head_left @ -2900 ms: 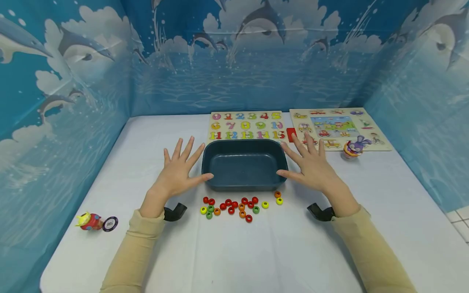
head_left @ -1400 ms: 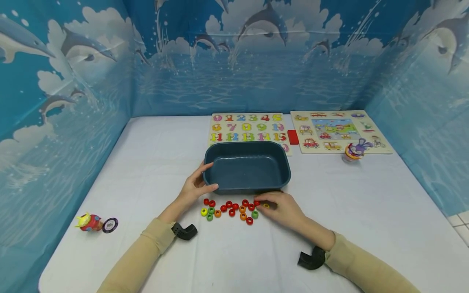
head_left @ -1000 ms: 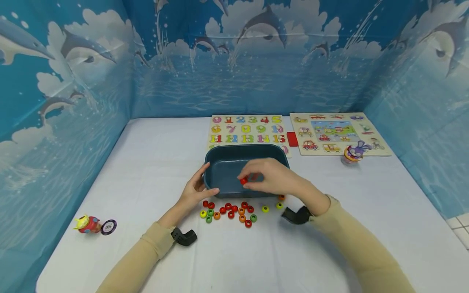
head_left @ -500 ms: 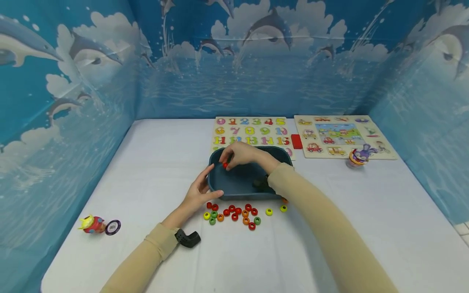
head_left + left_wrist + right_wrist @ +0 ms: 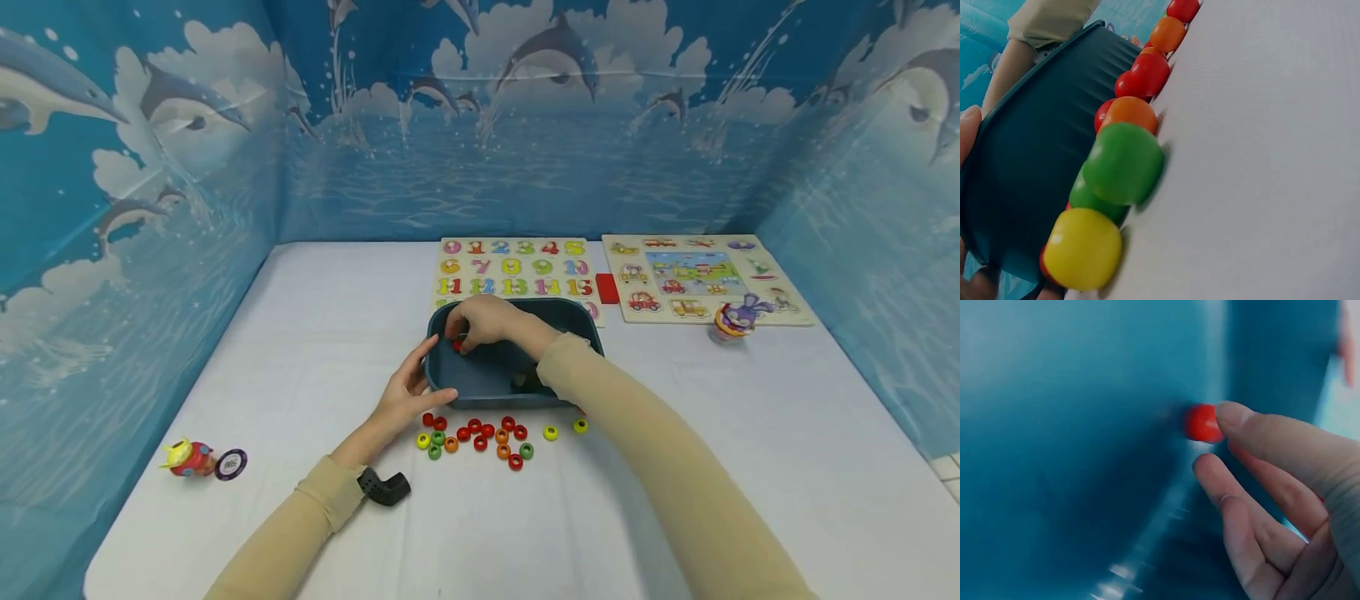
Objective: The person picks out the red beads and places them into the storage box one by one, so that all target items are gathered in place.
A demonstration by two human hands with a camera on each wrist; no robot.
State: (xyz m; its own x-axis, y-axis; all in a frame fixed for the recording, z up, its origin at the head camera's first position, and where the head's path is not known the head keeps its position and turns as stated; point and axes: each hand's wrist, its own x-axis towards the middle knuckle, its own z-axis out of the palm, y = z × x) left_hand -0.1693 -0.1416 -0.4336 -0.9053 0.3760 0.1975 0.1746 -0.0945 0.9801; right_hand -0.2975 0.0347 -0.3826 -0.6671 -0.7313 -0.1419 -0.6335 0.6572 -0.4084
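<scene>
A dark teal plastic tray (image 5: 517,402) stands in the middle of the white table in the head view. My left hand (image 5: 397,400) grips its left end, thumb at the near corner and fingers along the side wall. Inside the tray, toward its far left corner, my right hand (image 5: 487,319) pinches a red bead (image 5: 1202,423); the right wrist view has it at the thumb tip, close to the tray floor. Along the tray's near side lie several red, orange, green and yellow beads (image 5: 481,443). A green bead (image 5: 1124,164) looms large in the left wrist view.
Behind the tray lie a number puzzle board (image 5: 512,268) and a vehicle puzzle board (image 5: 701,279), with a red block (image 5: 607,288) between. A purple rabbit toy (image 5: 735,318) stands at right. A red and yellow toy (image 5: 191,458) and a round chip (image 5: 231,464) sit at left.
From spread above the table, my left hand came to the tray's end. My right hand picked a red bead from the row and carried it left into the tray, now slightly lower.
</scene>
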